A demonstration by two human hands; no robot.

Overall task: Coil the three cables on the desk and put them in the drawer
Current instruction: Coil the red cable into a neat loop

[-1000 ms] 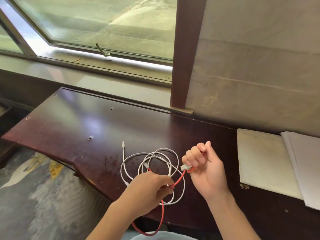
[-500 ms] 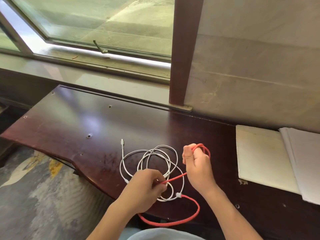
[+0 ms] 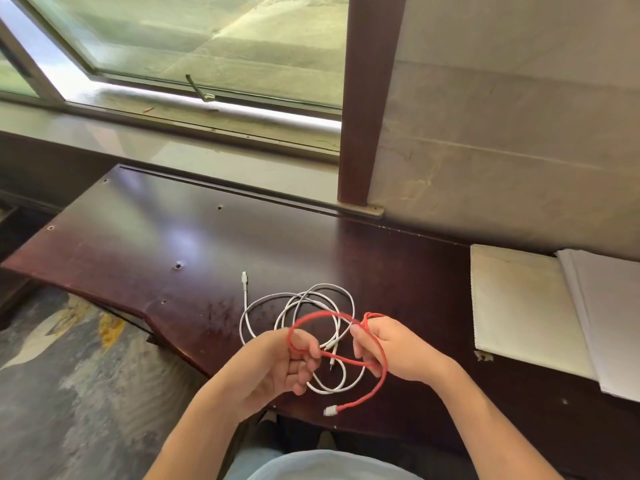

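cables (image 3: 298, 308) mid-desk (image 3: 145, 237) | papers (image 3: 519, 306) right | window (image 3: 194, 46) behind

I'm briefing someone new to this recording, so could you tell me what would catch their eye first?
The red cable, looped between the left hand and right hand above the desk's near edge, stands out most. Beneath it, tangled white cables lie on the dark desk. Pale papers rest at the right.

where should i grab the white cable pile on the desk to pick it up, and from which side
Pinch the white cables from above at the far arc of their loose loops, where several strands run close together on the desk. That side is free; the near side lies under the red cable and both hands.
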